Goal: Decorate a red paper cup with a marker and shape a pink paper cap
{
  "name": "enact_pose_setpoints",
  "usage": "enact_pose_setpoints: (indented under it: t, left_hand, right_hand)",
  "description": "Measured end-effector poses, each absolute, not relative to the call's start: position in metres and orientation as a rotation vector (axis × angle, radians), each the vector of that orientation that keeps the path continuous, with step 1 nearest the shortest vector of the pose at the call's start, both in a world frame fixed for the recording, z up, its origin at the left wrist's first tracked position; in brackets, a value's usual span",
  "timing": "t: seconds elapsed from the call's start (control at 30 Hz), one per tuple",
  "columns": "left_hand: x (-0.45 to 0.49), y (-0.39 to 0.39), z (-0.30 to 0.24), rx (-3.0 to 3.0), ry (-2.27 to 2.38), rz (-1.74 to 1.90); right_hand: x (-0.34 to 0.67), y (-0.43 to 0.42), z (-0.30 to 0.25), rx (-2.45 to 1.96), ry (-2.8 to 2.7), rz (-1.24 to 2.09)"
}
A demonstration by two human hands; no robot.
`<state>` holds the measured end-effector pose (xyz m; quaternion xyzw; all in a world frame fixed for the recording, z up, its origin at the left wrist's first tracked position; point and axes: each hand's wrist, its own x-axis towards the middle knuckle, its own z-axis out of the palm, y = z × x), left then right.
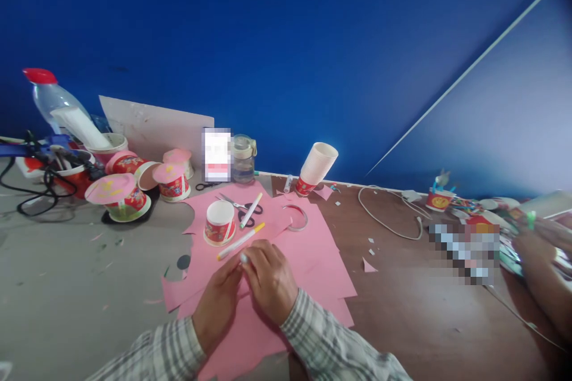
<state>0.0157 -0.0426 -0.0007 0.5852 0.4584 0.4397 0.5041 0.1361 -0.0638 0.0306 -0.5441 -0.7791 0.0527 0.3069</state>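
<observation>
My left hand (218,289) and my right hand (271,283) meet over pink paper sheets (313,262), fingers closed together. A small white round bit shows at the fingertips between them; what it belongs to is hidden. Just beyond the hands lies a white marker with yellow ends (241,241). A red and white paper cup (220,227) stands behind it on the paper. Black-handled scissors (247,217) lie to the cup's right, with a white green-tipped marker (251,210) across them. A thin ring (304,220), perhaps a tape roll, rests farther right.
Stacked paper cups (317,165) lean near the wall beside a lidded jar (243,161). Pink-topped cups (134,202) and a red-capped bottle (53,95) stand left. At right are a cable (384,226), a cup with pens (440,199) and another person's arm (543,268).
</observation>
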Motion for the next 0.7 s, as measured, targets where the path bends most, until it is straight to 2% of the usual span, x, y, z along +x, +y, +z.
enact_pose_setpoints:
  t: [0.2, 0.37, 0.53, 0.7]
  left_hand:
    - [0.017, -0.042, 0.003, 1.295, 1.009, 1.068]
    - [0.017, -0.042, 0.004, 1.261, 1.157, 1.052]
    - [0.013, -0.041, 0.013, 1.302, 1.16, 1.046]
    - [0.014, -0.042, 0.011, 1.372, 1.087, 1.064]
  right_hand:
    - [0.145, -0.051, 0.018, -1.561, -2.017, -0.015]
    - [0.152, -0.053, 0.021, -1.526, -1.812, -0.013]
    - [0.142, -0.066, 0.03, -1.464, -2.041, 0.146]
    - [0.141, -0.061, 0.025, -1.485, -2.133, 0.091]
